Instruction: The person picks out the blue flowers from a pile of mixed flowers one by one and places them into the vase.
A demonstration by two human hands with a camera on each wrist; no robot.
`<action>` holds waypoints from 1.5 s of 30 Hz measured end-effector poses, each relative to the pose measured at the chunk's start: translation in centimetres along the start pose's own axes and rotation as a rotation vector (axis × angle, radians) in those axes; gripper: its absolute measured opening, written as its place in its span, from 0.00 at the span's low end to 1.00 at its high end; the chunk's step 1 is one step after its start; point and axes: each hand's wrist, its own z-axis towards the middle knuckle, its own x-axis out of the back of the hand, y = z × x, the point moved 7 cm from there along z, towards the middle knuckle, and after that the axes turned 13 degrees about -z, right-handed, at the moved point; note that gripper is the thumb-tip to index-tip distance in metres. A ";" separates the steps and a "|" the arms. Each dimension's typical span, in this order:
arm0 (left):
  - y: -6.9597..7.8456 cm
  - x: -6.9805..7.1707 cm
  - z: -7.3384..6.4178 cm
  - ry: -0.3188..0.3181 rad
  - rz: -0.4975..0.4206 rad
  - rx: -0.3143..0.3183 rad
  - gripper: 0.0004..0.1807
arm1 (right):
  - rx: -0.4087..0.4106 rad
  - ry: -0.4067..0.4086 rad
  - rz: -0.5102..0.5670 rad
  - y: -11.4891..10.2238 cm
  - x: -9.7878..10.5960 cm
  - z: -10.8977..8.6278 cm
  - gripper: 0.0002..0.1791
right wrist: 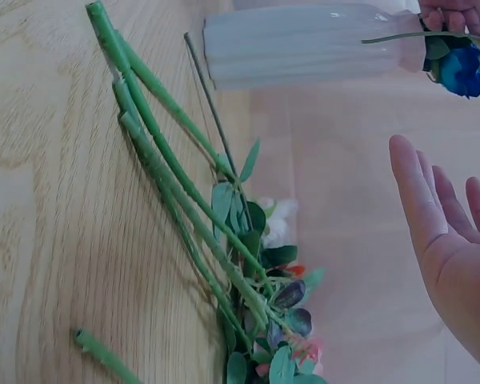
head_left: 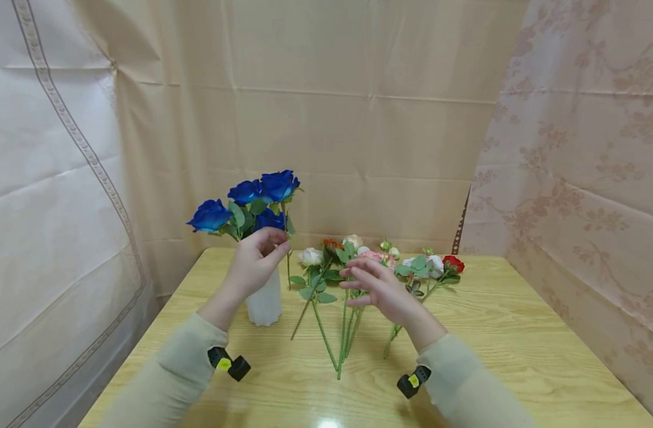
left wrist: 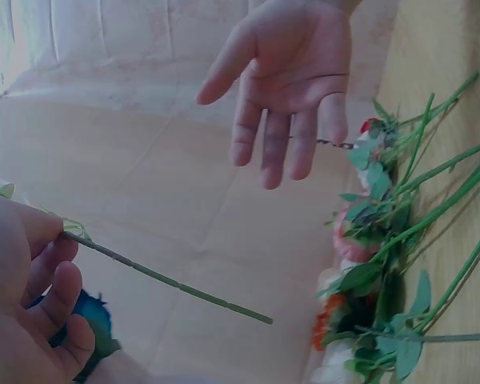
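My left hand (head_left: 251, 264) pinches the stem of a blue rose (head_left: 280, 186) between thumb and fingers. The stem's lower end (left wrist: 176, 284) hangs free, outside the white ribbed vase (head_left: 265, 304). Several other blue roses (head_left: 210, 216) stand at the vase's mouth, which my left hand partly hides in the head view. Palm inward, my right hand (head_left: 382, 290) is raised over the loose flowers to the right, its fingers spread and holding nothing. In the right wrist view the vase (right wrist: 304, 48) stands apart from that hand.
Loose artificial flowers lie on the wooden table (head_left: 486, 345): a cream-white one (head_left: 311, 257), pink ones (head_left: 377, 257), a red rose (head_left: 454, 264) and others. Their green stems (head_left: 326, 339) point toward the near edge. Cloth curtains (head_left: 369, 119) enclose the back and sides.
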 end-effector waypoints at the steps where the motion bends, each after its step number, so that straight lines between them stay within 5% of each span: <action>1: 0.1 0.3 0.0 0.005 0.000 -0.001 0.07 | 0.003 -0.001 0.000 -0.1 -0.1 0.1 0.25; 13: 1.9 3.1 0.7 0.054 -0.019 -0.032 0.07 | 0.021 -0.010 0.035 -0.5 -1.2 1.3 0.27; 27: 3.7 5.8 1.8 0.113 0.075 -0.133 0.06 | 0.013 0.012 0.091 -2.0 -2.6 3.0 0.22; 45: 5.1 7.5 3.3 0.154 0.097 -0.110 0.08 | 0.042 0.007 0.094 -3.9 -3.1 4.6 0.21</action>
